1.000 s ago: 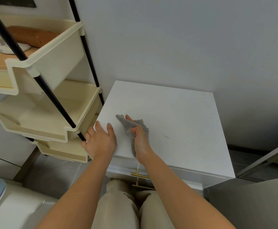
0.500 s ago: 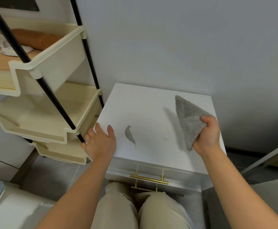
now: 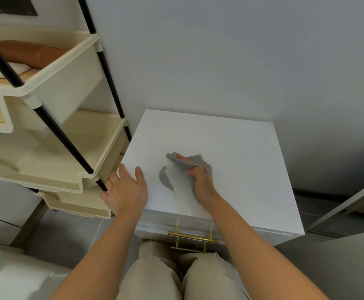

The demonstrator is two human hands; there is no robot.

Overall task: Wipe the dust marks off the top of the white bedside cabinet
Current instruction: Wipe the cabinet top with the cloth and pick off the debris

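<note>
The white bedside cabinet [image 3: 241,169] stands against the grey wall, its flat top filling the middle of the view, with a cream tiered shelf rack [image 3: 53,135] close on its left and a brass drawer handle [image 3: 193,237] showing below its front edge. On that top, toward the front left quarter, lies the one plain dust mark [image 3: 166,179], a grey crescent whose long axis runs from the far left toward the near right. The left hand [image 3: 126,190] rests flat and released on the cabinet's front left corner, fingers spread over the edge, gripping nothing. The right hand [image 3: 201,184] is closed around a bunched grey cloth [image 3: 189,163], pressed down on the surface. The mark lies just to the left of this hand and cloth, between the two hands and apart from the cloth. So the coming stroke, as I judge it, wants a short sweep leftward and slightly toward the body, following the crescent's length.
</note>
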